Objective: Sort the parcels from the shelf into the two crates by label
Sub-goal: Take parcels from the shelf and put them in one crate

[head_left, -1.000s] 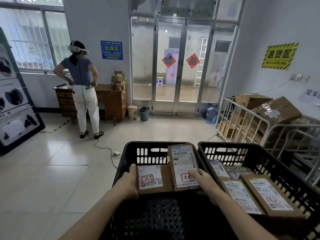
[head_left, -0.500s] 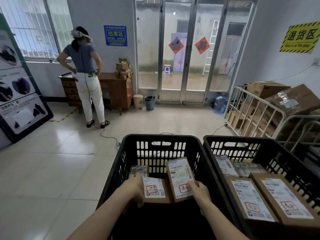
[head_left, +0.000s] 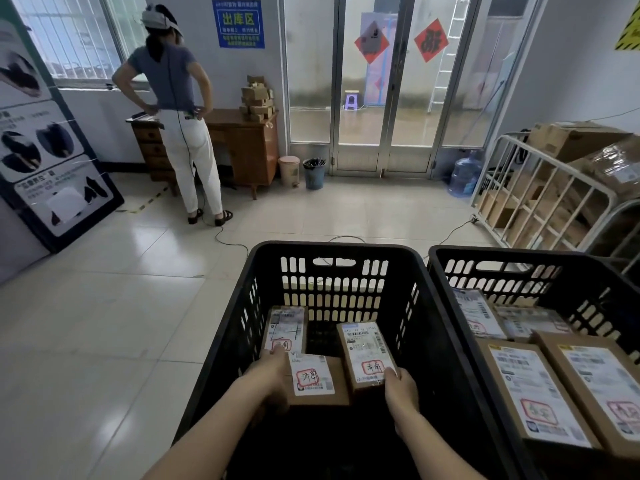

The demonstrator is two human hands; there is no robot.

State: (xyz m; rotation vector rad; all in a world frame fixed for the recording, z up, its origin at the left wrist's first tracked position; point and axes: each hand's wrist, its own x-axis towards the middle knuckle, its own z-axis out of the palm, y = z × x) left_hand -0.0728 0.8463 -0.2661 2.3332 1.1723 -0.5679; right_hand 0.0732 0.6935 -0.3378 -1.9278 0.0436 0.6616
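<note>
Two black slatted crates stand side by side on the floor. Inside the left crate (head_left: 332,252) my left hand (head_left: 273,372) grips a brown parcel with a red-stamped label (head_left: 313,379), low near the crate floor. My right hand (head_left: 400,386) grips a narrower brown parcel (head_left: 365,356) beside it, tilted upward. A third labelled parcel (head_left: 285,329) lies in the left crate behind my left hand. The right crate (head_left: 512,256) holds several labelled brown parcels (head_left: 530,386).
A person in white trousers (head_left: 180,109) stands at a wooden desk (head_left: 246,140) stacked with small boxes, back left. A white metal cage cart (head_left: 540,188) with cartons is at the right. Glass doors, two bins and a water jug (head_left: 464,174) are behind. A cable lies on the tiled floor.
Both hands have lowered their parcels from the crate's rim down deep inside the left crate. My view has tipped downward and closer, and the third parcel has come into sight.
</note>
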